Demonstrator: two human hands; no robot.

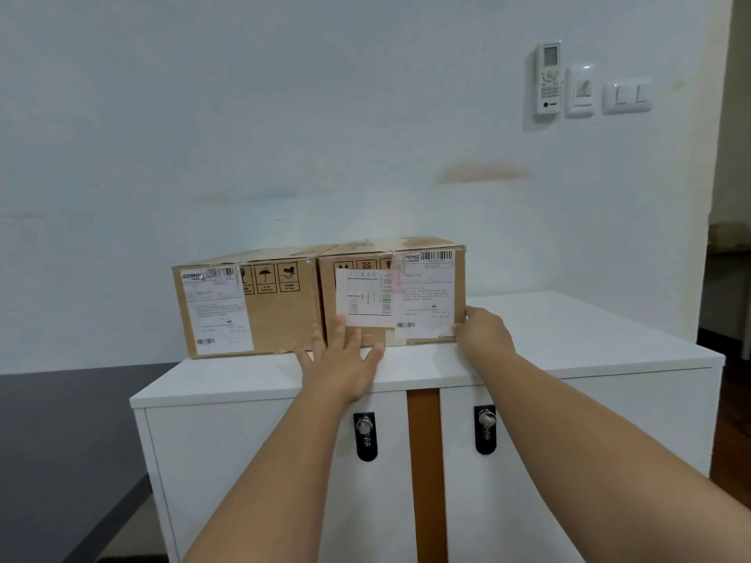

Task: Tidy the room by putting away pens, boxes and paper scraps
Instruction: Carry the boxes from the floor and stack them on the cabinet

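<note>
Head view: your left hand (345,365) lies flat with fingers spread against the lower front of the right cardboard box (392,292), and your right hand (483,333) presses its lower right corner, neither closed around it. That box sits on the white cabinet (569,339) top, touching the left cardboard box (248,302), both near the wall (284,115). Dark bench (61,432) left; remote (548,77) and switches (628,95) on wall.

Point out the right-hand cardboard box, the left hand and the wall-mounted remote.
Right-hand cardboard box (426,294), head view, front face.
Left hand (343,365), head view, back of hand.
Wall-mounted remote (549,78), head view, keypad.
</note>
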